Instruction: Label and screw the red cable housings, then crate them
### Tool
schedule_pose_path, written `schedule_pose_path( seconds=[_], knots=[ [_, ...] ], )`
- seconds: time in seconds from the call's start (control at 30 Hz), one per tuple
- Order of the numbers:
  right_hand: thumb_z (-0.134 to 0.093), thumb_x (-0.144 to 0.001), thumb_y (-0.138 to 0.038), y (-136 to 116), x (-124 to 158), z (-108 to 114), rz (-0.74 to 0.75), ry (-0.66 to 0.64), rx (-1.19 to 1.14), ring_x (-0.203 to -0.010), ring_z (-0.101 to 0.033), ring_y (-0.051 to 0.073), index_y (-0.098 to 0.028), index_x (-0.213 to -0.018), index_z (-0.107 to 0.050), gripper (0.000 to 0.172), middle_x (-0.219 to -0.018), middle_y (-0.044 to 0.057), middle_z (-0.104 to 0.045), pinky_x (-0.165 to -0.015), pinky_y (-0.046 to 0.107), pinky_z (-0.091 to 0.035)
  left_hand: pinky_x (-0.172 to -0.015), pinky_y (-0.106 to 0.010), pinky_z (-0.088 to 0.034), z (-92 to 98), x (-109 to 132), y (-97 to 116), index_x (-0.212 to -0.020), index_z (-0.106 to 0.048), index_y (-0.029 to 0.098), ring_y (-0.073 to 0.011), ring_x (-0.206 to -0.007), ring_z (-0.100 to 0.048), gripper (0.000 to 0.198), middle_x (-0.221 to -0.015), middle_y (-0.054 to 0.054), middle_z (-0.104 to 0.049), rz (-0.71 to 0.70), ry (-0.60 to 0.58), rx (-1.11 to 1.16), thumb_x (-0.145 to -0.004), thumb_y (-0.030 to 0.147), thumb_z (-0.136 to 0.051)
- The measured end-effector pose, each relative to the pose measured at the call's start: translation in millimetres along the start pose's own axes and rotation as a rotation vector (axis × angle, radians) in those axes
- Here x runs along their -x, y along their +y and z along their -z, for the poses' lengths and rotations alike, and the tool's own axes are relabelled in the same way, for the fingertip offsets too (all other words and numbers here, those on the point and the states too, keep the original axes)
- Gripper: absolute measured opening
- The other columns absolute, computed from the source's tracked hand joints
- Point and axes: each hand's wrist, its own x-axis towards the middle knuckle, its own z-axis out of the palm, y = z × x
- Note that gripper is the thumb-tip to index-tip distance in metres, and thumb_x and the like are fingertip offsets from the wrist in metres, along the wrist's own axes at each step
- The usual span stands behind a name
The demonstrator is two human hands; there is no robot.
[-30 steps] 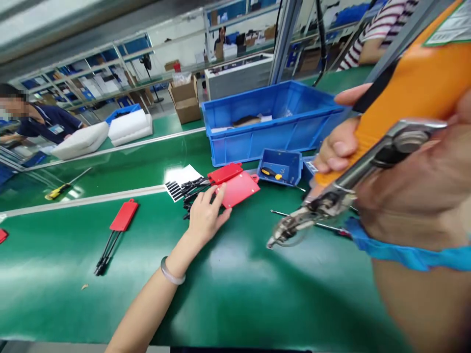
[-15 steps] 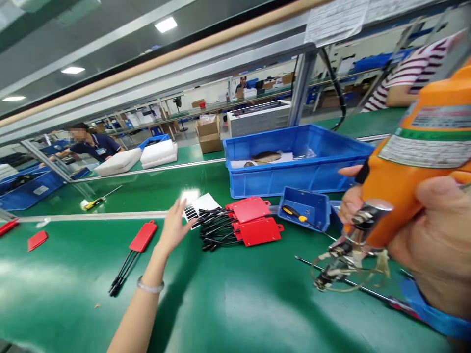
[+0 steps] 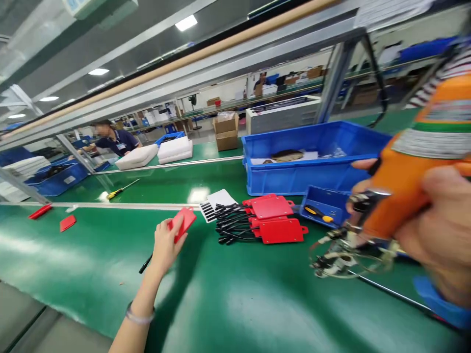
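My left hand (image 3: 167, 247) is closed on a flat red plastic case (image 3: 183, 224) with a hole tab, thumb and fingers at its sides. A black cable end (image 3: 145, 264) shows behind my wrist. My right hand (image 3: 436, 225) is wrapped around an orange handheld tool (image 3: 401, 176) with labels on its body. Metal fittings and thin wires (image 3: 340, 257) hang at its lower end; its exact kind is unclear. Between my hands lies a stack of red cases (image 3: 281, 230) with black cables (image 3: 235, 225) pointing left. A sheet of black-and-white labels (image 3: 209, 212) lies behind the cables.
A large blue bin (image 3: 294, 176) and a small blue tray (image 3: 324, 198) with a yellow-black screwdriver (image 3: 318, 213) stand behind the stack. Another screwdriver (image 3: 116, 193) lies far left, near a small red piece (image 3: 67, 223). A long metal shaft (image 3: 390, 291) lies under my right hand. A co-worker (image 3: 117, 139) is across the bench.
My left hand has moved from the label sheet to the single red case on the left and closed on it. My right hand still holds the orange tool. The view has shifted left.
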Motion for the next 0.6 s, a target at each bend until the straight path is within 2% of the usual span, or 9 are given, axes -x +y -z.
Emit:
schedule_pose_path(
  seconds=[0.07, 0.13, 0.2, 0.27, 0.37, 0.5, 0.6],
  knots=[
    [-0.075, -0.058, -0.068, 1, 4, -4, -0.038, -0.026, -0.073, -0.045, -0.050, 0.017, -0.023, -0.092, -0.069, 0.056, -0.073, 0.008, -0.059, -0.032, 0.031, -0.042, -0.095, -0.045, -0.044, 4.0, 3, 54, -0.140, -0.043, 0.026, -0.0274, -0.109, -0.043, 0.050, -0.125, -0.015, -0.038, -0.254, -0.033, 0.149, -0.091, 0.032, -0.052],
    [-0.069, -0.071, -0.065, 7, 8, -7, 0.014, -0.065, -0.121, -0.042, -0.048, 0.014, -0.020, -0.098, -0.068, 0.053, -0.062, 0.004, -0.054, -0.034, 0.027, -0.040, -0.095, -0.045, -0.045, -0.9, 8, 108, -0.138, -0.046, 0.024, -0.0284, -0.110, -0.043, 0.052, -0.127, -0.015, -0.037, -0.442, -0.138, 0.232, -0.088, 0.030, -0.059],
    [-0.061, -0.083, -0.059, 14, 12, -11, 0.074, -0.106, -0.148, -0.044, -0.048, 0.012, -0.018, -0.104, -0.067, 0.047, -0.061, 0.003, -0.053, -0.038, 0.025, -0.041, -0.093, -0.045, -0.047, -12.2, 11, 156, -0.137, -0.047, 0.024, -0.0298, -0.110, -0.043, 0.056, -0.125, -0.016, -0.038, -0.540, -0.246, 0.250, -0.085, 0.034, -0.064],
    [-0.056, -0.088, -0.055, 21, 16, -14, 0.111, -0.135, -0.177, -0.047, -0.049, 0.011, -0.017, -0.107, -0.065, 0.043, -0.063, 0.002, -0.054, -0.042, 0.024, -0.043, -0.089, -0.045, -0.049, -25.0, 14, 190, -0.138, -0.046, 0.025, -0.0306, -0.108, -0.045, 0.059, -0.121, -0.016, -0.041, -0.566, -0.312, 0.231, -0.084, 0.040, -0.064],
    [-0.052, -0.092, -0.054, 30, 24, -19, 0.134, -0.152, -0.176, -0.047, -0.050, 0.010, -0.019, -0.109, -0.065, 0.041, -0.064, 0.000, -0.055, -0.042, 0.022, -0.044, -0.082, -0.046, -0.051, -38.3, 15, 213, -0.134, -0.051, 0.027, -0.0316, -0.104, -0.047, 0.055, -0.117, -0.015, -0.043, -0.552, -0.329, 0.199, -0.085, 0.050, -0.058],
    [-0.053, -0.090, -0.058, 44, 34, -21, 0.091, -0.140, -0.161, -0.040, -0.047, 0.009, -0.020, -0.110, -0.065, 0.044, -0.063, -0.002, -0.055, -0.036, 0.023, -0.041, -0.080, -0.045, -0.050, -42.5, 17, 213, -0.120, -0.061, 0.024, -0.0313, -0.103, -0.047, 0.045, -0.116, -0.015, -0.042, -0.539, -0.295, 0.198, -0.087, 0.053, -0.052],
    [-0.054, -0.089, -0.058, 51, 40, -20, 0.088, -0.131, -0.161, -0.041, -0.049, 0.011, -0.020, -0.109, -0.064, 0.044, -0.063, -0.001, -0.057, -0.039, 0.025, -0.044, -0.081, -0.045, -0.050, -43.0, 19, 211, -0.116, -0.063, 0.024, -0.0307, -0.103, -0.045, 0.041, -0.117, -0.014, -0.041, -0.538, -0.284, 0.210, -0.088, 0.052, -0.051]
  ],
)
